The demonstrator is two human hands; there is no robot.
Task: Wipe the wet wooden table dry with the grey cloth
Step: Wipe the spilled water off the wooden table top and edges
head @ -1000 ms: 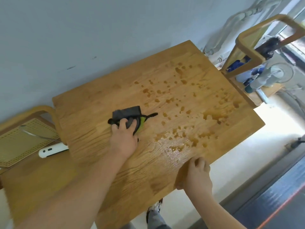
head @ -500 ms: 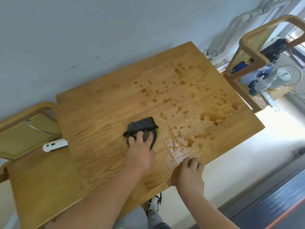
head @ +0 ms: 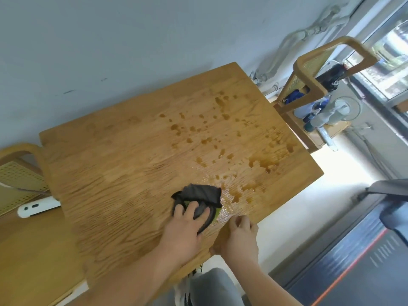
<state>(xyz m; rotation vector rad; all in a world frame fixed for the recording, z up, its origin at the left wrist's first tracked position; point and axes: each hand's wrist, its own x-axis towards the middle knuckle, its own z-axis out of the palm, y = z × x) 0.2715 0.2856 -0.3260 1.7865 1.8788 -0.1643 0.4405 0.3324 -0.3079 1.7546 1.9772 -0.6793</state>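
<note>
The wooden table point(head: 123, 151) fills the middle of the head view. Water drops and small puddles point(head: 260, 162) cover its right half, with a shiny wet smear near the front edge. My left hand point(head: 183, 230) presses the crumpled grey cloth point(head: 198, 194), which has a green patch under it, flat on the table near the front edge, right at the border of the wet patch. My right hand point(head: 239, 237) grips the table's front edge just right of the cloth, fingers curled over the top.
A wooden chair point(head: 19, 180) with a cane seat stands at the left, a white remote point(head: 37, 207) lying beside it. Another chair point(head: 313, 71) at the far right holds bottles and a small fan point(head: 344, 109). A grey wall runs behind the table.
My left hand has slid the cloth from the table's middle toward the front edge and to the right, into the wet patch. My right hand has stayed on the front edge.
</note>
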